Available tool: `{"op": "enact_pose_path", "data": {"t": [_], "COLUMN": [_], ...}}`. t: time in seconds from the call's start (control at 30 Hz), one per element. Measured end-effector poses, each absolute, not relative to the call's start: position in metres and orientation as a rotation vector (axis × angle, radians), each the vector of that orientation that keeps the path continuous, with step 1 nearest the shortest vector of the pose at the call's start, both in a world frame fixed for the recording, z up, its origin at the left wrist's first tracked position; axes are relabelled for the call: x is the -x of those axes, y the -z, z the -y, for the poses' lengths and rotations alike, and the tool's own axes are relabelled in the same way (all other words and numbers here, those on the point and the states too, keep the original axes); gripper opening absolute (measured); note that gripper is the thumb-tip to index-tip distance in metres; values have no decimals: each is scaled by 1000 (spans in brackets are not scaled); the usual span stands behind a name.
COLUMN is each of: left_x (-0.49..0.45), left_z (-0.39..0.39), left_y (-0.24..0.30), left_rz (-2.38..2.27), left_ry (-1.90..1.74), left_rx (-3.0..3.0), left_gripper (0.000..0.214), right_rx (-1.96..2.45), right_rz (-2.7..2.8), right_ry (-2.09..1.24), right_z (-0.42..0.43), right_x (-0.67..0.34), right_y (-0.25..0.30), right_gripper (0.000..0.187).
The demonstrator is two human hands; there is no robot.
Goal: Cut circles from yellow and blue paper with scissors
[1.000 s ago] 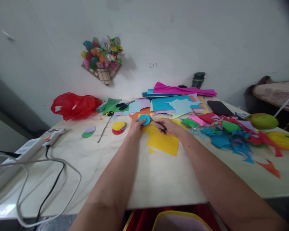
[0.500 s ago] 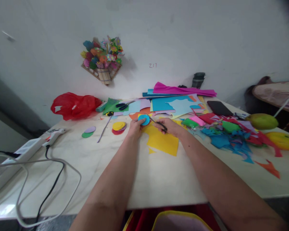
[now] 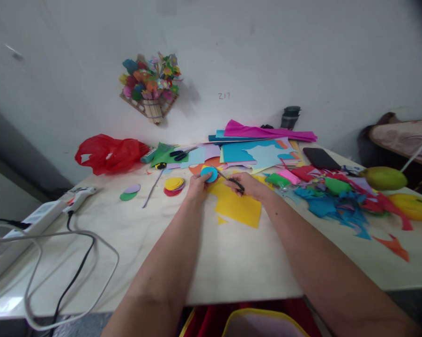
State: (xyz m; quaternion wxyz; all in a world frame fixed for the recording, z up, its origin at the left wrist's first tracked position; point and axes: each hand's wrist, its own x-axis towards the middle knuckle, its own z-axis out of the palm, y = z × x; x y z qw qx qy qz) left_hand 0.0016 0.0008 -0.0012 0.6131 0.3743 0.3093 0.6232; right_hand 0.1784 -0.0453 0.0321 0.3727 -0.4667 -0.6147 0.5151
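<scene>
My left hand [image 3: 197, 184] pinches a small blue paper circle [image 3: 210, 174] above the table. My right hand [image 3: 248, 183] grips black-handled scissors [image 3: 232, 180], whose blades point at the circle's right edge. Under both hands lies a yellow paper sheet [image 3: 239, 206] with a cut corner. A stack of yellow and red paper circles [image 3: 173, 184] sits just left of my left hand.
Green and lilac circles [image 3: 129, 193] lie further left, a red plastic bag [image 3: 108, 153] behind them. Coloured sheets [image 3: 256, 150], spare scissors [image 3: 181, 153] and a phone [image 3: 320, 158] lie at the back. Paper scraps [image 3: 337, 196] and mangoes [image 3: 384, 177] fill the right; cables [image 3: 70, 262] and a glue gun [image 3: 79, 193] the left.
The blue circle has turned and shifted slightly left in my left hand. Both arms stay in place.
</scene>
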Motion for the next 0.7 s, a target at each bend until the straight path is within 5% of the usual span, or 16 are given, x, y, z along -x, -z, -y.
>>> {"op": "enact_pose_path", "data": {"t": [0.7], "left_x": [-3], "left_z": [0], "left_y": [2], "left_rz": [-681], "left_ry": [-1417], "left_rx": [-887], "left_gripper": [30], "right_rx": [1176], "right_rz": [1559], "right_ry": [-1329], "right_z": [39], "right_x": [-176], "right_y": [-25], "right_gripper": [34]}}
